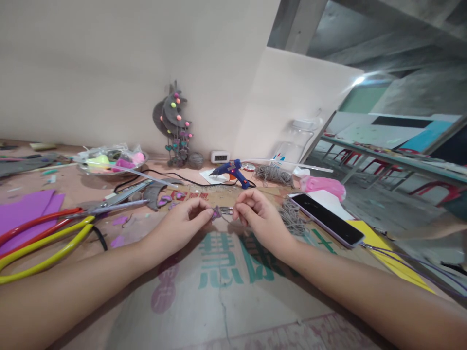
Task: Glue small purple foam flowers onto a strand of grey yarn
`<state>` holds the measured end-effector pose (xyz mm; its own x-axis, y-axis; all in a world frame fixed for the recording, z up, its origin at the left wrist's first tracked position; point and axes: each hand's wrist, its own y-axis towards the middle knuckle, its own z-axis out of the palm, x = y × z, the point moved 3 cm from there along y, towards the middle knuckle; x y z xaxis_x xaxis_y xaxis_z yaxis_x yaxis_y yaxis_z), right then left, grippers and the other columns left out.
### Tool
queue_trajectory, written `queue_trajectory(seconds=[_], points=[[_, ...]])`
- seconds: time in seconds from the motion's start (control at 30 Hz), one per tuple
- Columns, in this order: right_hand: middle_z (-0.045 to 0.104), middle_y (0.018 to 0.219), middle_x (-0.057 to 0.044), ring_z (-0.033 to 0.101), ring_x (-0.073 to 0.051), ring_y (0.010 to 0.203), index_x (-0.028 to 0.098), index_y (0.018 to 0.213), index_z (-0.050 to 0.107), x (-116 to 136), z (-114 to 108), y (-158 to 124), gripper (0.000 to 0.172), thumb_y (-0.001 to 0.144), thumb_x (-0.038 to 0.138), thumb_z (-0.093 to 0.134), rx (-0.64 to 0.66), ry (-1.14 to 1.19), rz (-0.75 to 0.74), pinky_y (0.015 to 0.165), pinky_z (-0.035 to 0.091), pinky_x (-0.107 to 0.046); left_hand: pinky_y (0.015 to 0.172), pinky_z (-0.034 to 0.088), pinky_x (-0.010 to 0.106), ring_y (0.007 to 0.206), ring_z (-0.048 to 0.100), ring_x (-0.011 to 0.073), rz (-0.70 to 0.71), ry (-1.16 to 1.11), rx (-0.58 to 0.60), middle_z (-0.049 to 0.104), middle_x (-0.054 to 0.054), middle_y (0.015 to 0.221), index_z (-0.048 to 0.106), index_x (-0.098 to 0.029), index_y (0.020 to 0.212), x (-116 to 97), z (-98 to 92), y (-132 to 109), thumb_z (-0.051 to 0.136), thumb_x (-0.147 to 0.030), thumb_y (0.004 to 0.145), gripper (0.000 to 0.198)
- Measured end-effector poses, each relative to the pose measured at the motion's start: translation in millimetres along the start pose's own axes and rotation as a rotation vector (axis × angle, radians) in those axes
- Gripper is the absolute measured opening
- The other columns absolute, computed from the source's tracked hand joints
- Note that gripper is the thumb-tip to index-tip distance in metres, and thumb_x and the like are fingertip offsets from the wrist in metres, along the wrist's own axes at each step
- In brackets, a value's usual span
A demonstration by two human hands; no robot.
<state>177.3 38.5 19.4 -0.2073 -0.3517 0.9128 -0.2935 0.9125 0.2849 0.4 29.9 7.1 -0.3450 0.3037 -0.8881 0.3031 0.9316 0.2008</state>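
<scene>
My left hand (191, 218) is closed, thumb and fingertips pinching a small purple-and-grey felt piece (216, 213). A thin grey strand of yarn runs from this piece toward my right hand (258, 214), whose fingers are curled in a pinch on it. Between the hands lies a small shiny metal tool (226, 210), partly hidden by my right fingertips; its kind is unclear. Several small purple-and-grey felt pieces (165, 200) lie on the cardboard just beyond my left hand, beside a grey felt crescent (156, 193).
Red- and yellow-handled scissors (78, 218) and purple sheets (27, 214) lie left. Behind are a blue glue gun (233, 171), a white timer (220, 157), a moon mobile (175, 121) and a bowl (109, 167). A phone (328, 221) and grey yarn (293, 218) lie right.
</scene>
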Motion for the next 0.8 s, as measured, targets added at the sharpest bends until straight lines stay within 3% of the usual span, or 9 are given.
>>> queue_trajectory(seconds=[0.2, 0.3, 0.4, 0.53, 0.63, 0.7, 0.8], points=[[0.058, 0.066, 0.0, 0.052, -0.011, 0.062, 0.016, 0.072, 0.057, 9, -11, 7, 0.028, 0.091, 0.028, 0.04, 0.052, -0.437, -0.14, 0.06, 0.04, -0.024, 0.061, 0.039, 0.024, 0.065, 0.05, 0.0126, -0.005, -0.028, 0.004, 0.054, -0.002, 0.069, 0.053, -0.017, 0.077, 4, 1.6, 1, 0.046, -0.033, 0.086, 0.02], [0.064, 0.086, -0.005, 0.058, -0.015, 0.081, 0.016, 0.087, 0.063, 6, -19, 14, 0.017, 0.088, 0.024, 0.048, 0.097, -0.664, -0.26, 0.073, 0.043, -0.028, 0.061, 0.039, 0.024, 0.065, 0.05, 0.0128, 0.004, -0.037, 0.001, 0.054, -0.002, 0.069, 0.053, -0.017, 0.077, 5, 2.5, 1, 0.046, -0.033, 0.086, 0.019], [0.064, 0.098, -0.008, 0.056, -0.019, 0.094, 0.017, 0.099, 0.065, -4, -22, 19, 0.02, 0.084, 0.027, 0.057, 0.205, -0.857, -0.329, 0.083, 0.043, -0.032, 0.061, 0.039, 0.024, 0.064, 0.05, 0.0128, 0.008, -0.036, -0.006, 0.054, -0.002, 0.068, 0.053, -0.017, 0.077, 8, 2.9, 2, 0.047, -0.033, 0.086, 0.019], [0.062, 0.095, -0.009, 0.057, -0.019, 0.089, 0.016, 0.103, 0.066, -10, -19, 20, 0.023, 0.085, 0.026, 0.056, 0.295, -1.019, -0.336, 0.079, 0.044, -0.031, 0.06, 0.039, 0.024, 0.063, 0.049, 0.0122, -0.001, -0.041, -0.004, 0.054, -0.002, 0.068, 0.054, -0.017, 0.077, 8, 3.1, 2, 0.048, -0.035, 0.085, 0.02], [0.063, 0.088, -0.01, 0.057, -0.018, 0.081, 0.014, 0.093, 0.068, -9, -13, 21, 0.022, 0.089, 0.021, 0.048, 0.327, -1.113, -0.403, 0.074, 0.044, -0.03, 0.059, 0.039, 0.024, 0.063, 0.05, 0.012, -0.034, -0.041, 0.014, 0.055, -0.002, 0.069, 0.054, -0.017, 0.078, 6, 3.4, 1, 0.05, -0.035, 0.085, 0.02], [0.063, 0.085, -0.01, 0.057, -0.018, 0.079, 0.013, 0.088, 0.068, -10, -12, 23, 0.023, 0.089, 0.019, 0.046, 0.292, -1.117, -0.432, 0.073, 0.044, -0.03, 0.059, 0.039, 0.024, 0.063, 0.051, 0.0121, -0.045, -0.04, 0.011, 0.056, -0.001, 0.07, 0.055, -0.017, 0.079, 5, 3.3, 1, 0.05, -0.035, 0.084, 0.02], [0.065, 0.083, -0.007, 0.058, -0.017, 0.075, 0.013, 0.091, 0.064, -14, -21, 29, 0.019, 0.087, 0.015, 0.045, 0.152, -0.989, -0.34, 0.07, 0.043, -0.028, 0.059, 0.039, 0.024, 0.064, 0.052, 0.0126, -0.038, -0.041, 0.007, 0.057, -0.001, 0.071, 0.056, -0.016, 0.081, 3, 3.1, 1, 0.05, -0.035, 0.085, 0.019]])
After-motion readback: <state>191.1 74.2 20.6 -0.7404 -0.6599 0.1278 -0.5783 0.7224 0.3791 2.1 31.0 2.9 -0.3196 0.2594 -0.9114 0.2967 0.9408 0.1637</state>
